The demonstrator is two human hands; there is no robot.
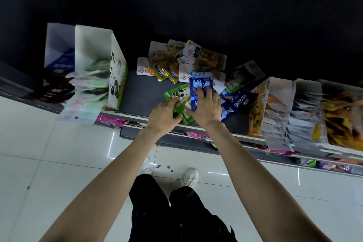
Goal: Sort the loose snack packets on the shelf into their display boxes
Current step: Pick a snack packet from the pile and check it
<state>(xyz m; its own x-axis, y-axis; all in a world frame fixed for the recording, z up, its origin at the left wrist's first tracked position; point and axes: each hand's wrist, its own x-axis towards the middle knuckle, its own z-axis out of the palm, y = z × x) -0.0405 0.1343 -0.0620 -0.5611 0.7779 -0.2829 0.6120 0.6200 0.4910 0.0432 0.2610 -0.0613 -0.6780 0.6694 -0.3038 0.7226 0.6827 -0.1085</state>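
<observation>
At the shelf's (137,92) front edge, the right hand (208,107) grips a blue snack packet (200,86), fingers curled over it; the left hand (164,115) pinches a green panda packet (179,94) lying alongside, touching it.

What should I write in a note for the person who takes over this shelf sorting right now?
Left hand: touches the green panda packet at the shelf's front edge; grip unclear.
Right hand: lies on the blue packet, thumb curled at its near edge.
Done: the panda box on the left already holds green packets; the boxes on the right are filled.
Left: the orange and white packets piled at the back, a dark blue packet and a green one on the shelf are loose.
</observation>
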